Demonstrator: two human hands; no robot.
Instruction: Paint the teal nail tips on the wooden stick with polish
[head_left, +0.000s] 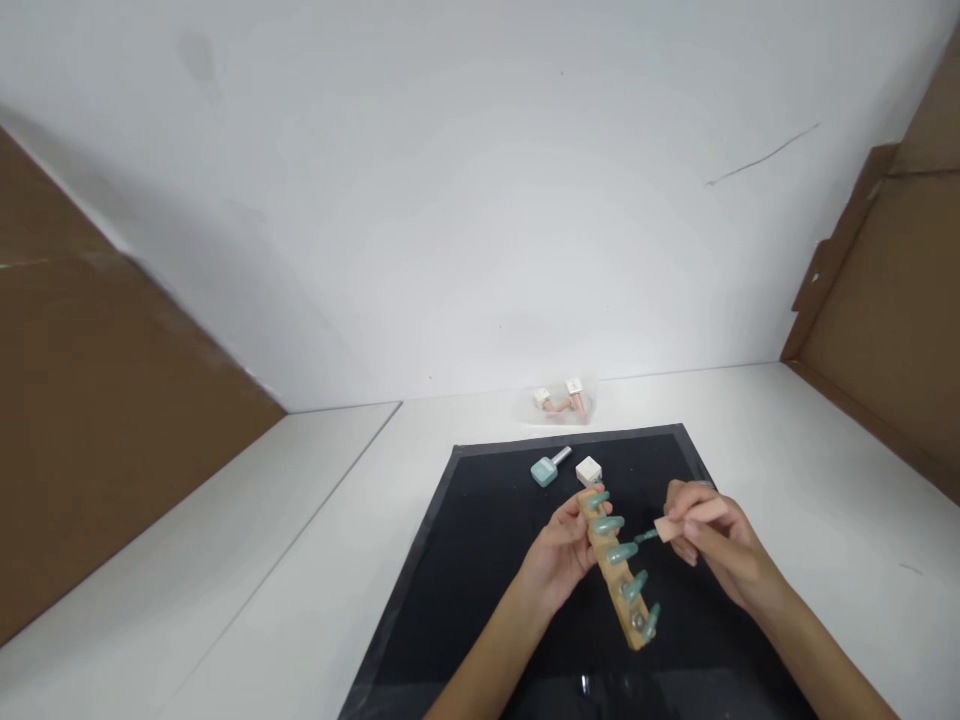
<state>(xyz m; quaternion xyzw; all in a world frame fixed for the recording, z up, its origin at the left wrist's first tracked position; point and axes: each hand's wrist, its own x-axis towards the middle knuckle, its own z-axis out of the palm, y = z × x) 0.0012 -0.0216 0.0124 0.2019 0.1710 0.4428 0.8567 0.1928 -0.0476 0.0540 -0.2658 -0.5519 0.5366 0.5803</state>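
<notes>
My left hand (556, 562) grips a wooden nail-tip stand (616, 585) near its far end, holding it slanted above a black mat (465, 540). Several long green false nails (622, 553) stick out along the stand. Between the fingers of my right hand (709, 535) is a nail polish brush (667, 527) with a pale pink handle. Its green-coated bristles point left, close to the tip of the middle nail; whether they touch I cannot tell. Just beyond the stand sits a white square bottle (589, 471). Left of it lies a teal polish bottle (545, 470) with a silver cap.
A clear tray (559, 405) holding white and pink bottles stands behind the mat on the white table (330, 500). Brown cardboard panels rise at the left (97, 400) and right (892, 270). A white wall (480, 200) closes off the back.
</notes>
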